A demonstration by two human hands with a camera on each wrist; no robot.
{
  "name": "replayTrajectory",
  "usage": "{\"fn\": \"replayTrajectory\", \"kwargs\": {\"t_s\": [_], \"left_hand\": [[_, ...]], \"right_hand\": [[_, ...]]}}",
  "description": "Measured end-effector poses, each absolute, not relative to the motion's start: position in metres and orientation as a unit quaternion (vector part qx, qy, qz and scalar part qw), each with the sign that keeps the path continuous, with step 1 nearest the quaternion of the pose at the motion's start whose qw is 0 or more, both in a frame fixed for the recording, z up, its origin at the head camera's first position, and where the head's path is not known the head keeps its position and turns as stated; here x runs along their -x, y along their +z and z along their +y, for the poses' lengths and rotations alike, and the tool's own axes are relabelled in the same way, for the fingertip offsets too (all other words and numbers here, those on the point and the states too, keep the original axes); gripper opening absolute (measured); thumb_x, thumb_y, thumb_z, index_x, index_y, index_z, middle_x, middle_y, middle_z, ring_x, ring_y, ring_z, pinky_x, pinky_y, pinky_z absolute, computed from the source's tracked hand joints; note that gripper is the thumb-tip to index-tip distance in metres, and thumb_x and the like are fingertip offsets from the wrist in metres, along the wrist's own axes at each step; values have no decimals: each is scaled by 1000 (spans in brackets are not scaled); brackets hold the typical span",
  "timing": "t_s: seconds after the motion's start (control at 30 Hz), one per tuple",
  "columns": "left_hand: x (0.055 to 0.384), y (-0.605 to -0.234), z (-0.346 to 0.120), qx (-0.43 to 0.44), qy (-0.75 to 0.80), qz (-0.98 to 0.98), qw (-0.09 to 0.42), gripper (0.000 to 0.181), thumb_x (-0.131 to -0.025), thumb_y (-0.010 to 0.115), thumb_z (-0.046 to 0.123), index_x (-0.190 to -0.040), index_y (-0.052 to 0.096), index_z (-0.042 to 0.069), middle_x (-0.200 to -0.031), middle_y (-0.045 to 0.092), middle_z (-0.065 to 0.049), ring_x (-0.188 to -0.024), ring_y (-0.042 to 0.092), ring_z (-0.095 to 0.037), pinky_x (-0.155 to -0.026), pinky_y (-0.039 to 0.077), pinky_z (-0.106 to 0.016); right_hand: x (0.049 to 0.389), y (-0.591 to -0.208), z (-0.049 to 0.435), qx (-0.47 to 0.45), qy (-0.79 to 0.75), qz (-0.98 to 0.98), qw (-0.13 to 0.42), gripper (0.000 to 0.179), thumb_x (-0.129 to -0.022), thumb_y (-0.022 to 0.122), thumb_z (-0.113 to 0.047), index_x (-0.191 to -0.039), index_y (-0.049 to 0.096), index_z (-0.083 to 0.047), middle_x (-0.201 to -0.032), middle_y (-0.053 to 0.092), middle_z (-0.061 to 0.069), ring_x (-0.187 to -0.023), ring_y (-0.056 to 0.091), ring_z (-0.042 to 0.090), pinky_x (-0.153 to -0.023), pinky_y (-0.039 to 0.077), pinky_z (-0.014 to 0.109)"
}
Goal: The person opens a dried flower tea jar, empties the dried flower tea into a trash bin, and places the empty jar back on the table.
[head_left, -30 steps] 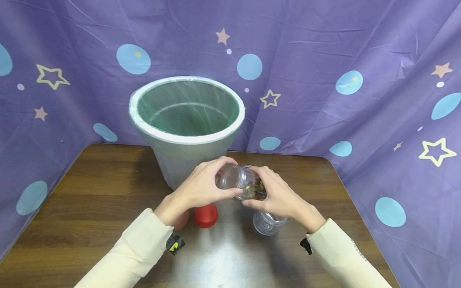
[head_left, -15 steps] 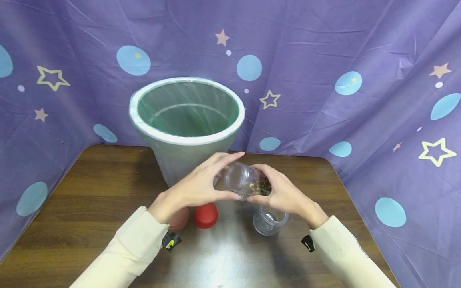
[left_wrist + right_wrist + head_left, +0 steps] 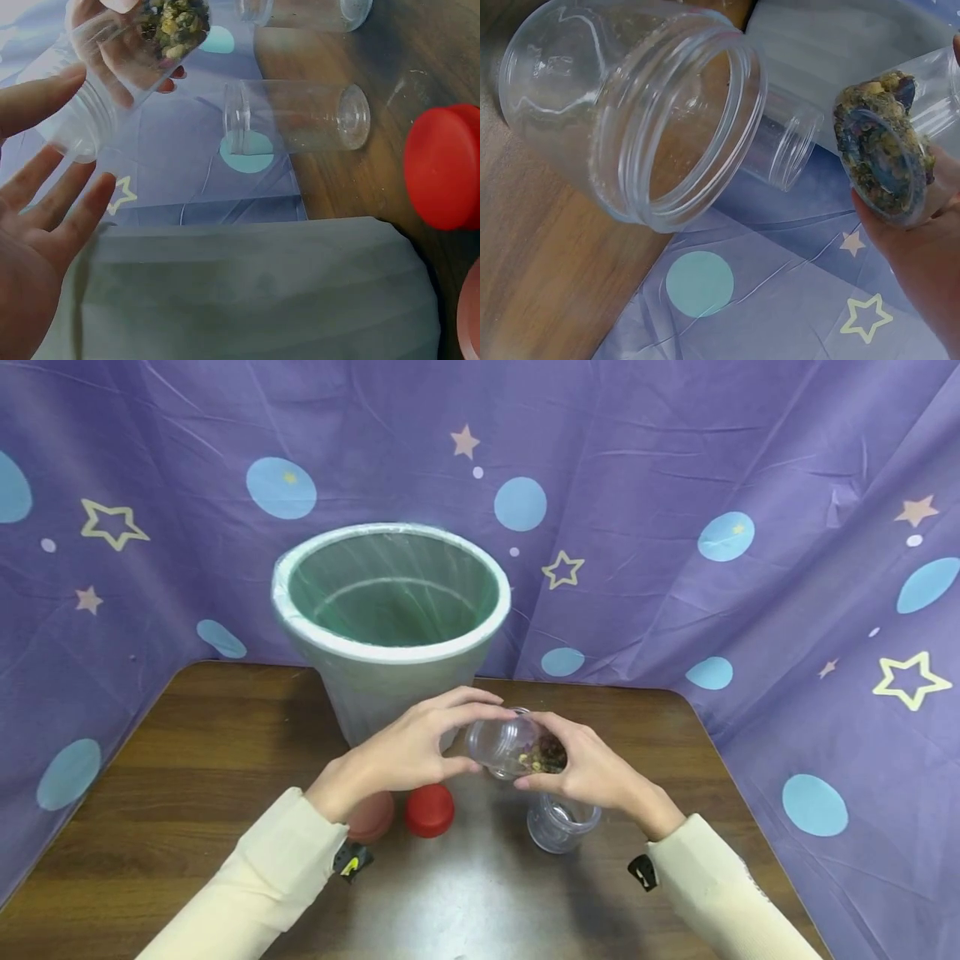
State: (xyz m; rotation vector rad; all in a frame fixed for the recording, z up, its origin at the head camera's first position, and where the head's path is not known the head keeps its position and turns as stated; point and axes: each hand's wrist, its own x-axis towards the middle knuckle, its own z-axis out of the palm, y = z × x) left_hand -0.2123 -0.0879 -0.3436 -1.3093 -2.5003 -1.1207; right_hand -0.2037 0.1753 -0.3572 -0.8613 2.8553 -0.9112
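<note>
In the head view, a clear screw-neck jar [image 3: 498,745] is held tilted on its side above the table. Dried flower-like pieces [image 3: 174,26], yellow, green and dark, gather toward its base. My right hand [image 3: 592,768] grips that base end, thumb below and fingers over the top. Around the other end is my left hand [image 3: 412,747], its fingers long and spread across the top and its thumb apart from them, low by the neck. The left wrist view shows the left thumb overlapping the threaded neck and the other fingers loosely extended below it.
A large pale bin [image 3: 390,652] with a clear liner stands at the back. Two more clear jars stand on the wooden table [image 3: 210,735], one jar [image 3: 561,823] at front right and another jar [image 3: 300,116] behind. A red lid [image 3: 430,811] and a pinkish lid [image 3: 372,818] lie front left.
My left thumb has slid left off the jar's front, while the left fingers reach farther over its top. The right hand and the held jar have shifted slightly right.
</note>
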Motion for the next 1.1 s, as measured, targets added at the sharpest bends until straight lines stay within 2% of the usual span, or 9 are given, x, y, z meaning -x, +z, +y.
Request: {"fn": "replayTrajectory", "kwargs": {"t_s": [0.3, 0.47, 0.6, 0.8, 0.9, 1.1], "left_hand": [[214, -344, -89, 436, -365, -821, 57, 64, -74, 85, 11, -131, 63, 26, -135, 58, 1, -125, 58, -17, -105, 48, -39], [213, -344, -88, 442, -350, -824, 67, 66, -73, 86, 13, -133, 62, 26, -135, 59, -3, -121, 61, -19, -99, 52, -39], [213, -344, -88, 443, -335, -828, 78, 68, -72, 87, 18, -135, 61, 26, -133, 60, -4, -114, 63, -19, -90, 54, -36], [213, -344, -89, 426, -340, -836, 69, 68, -71, 87, 23, -134, 62, 25, -126, 64, -1, -91, 64, -13, -77, 54, -26], [211, -343, -89, 407, -339, -846, 58, 69, -72, 88, 25, -135, 61, 25, -122, 65, -1, -83, 64, -11, -75, 54, -22], [206, -342, -89, 375, -305, -874, 42, 71, -76, 83, 38, -141, 55, 26, -111, 64, -1, -81, 62, -9, -74, 51, -24]], "right_hand": [[202, -361, 173, 296, -264, 918, -10, 74, -74, 84, -38, -136, 52, -13, -124, 65, -1, -107, 64, 13, -94, 53, 37], [202, -362, 172, 303, -253, 918, -23, 73, -74, 84, -38, -135, 53, -13, -120, 66, -2, -102, 65, 12, -90, 54, 35], [201, -363, 172, 302, -245, 921, -39, 75, -72, 85, -40, -134, 54, -12, -118, 68, 0, -99, 66, 13, -87, 55, 35], [199, -366, 171, 301, -238, 922, -55, 75, -70, 86, -41, -133, 56, -11, -117, 69, 2, -97, 68, 14, -84, 56, 35], [199, -367, 170, 300, -235, 923, -57, 75, -70, 86, -40, -133, 56, -11, -117, 69, 1, -95, 68, 14, -82, 56, 34], [197, -369, 168, 298, -241, 922, -60, 74, -70, 86, -40, -130, 57, -9, -109, 72, 6, -88, 68, 14, -76, 55, 31]]}}
